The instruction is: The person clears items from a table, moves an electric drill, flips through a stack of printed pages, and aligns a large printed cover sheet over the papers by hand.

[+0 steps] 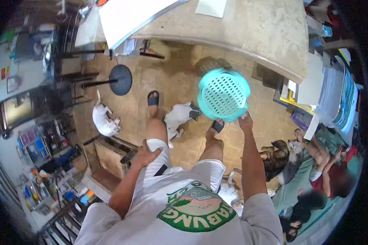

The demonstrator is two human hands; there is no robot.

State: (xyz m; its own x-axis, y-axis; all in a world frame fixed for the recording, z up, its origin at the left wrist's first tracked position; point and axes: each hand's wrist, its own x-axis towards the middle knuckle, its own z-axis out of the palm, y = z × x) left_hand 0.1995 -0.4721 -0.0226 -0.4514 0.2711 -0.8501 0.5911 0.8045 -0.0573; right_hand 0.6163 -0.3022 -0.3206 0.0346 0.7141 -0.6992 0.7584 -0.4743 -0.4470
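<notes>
The right hand (245,121) was closed on the rim of a turquoise basket (224,96), which lay ahead of the grip and slightly to its left, round with no evident long axis, held off the floor just short of the table's (249,36) near edge, left of its near right corner. The left hand (146,156), farther from the basket, rested loosely spread on the shorts (157,148), grasping nothing visible. The fingers behind the rim were hidden, the rim was blurred, and which face of the basket showed could not be told.
</notes>
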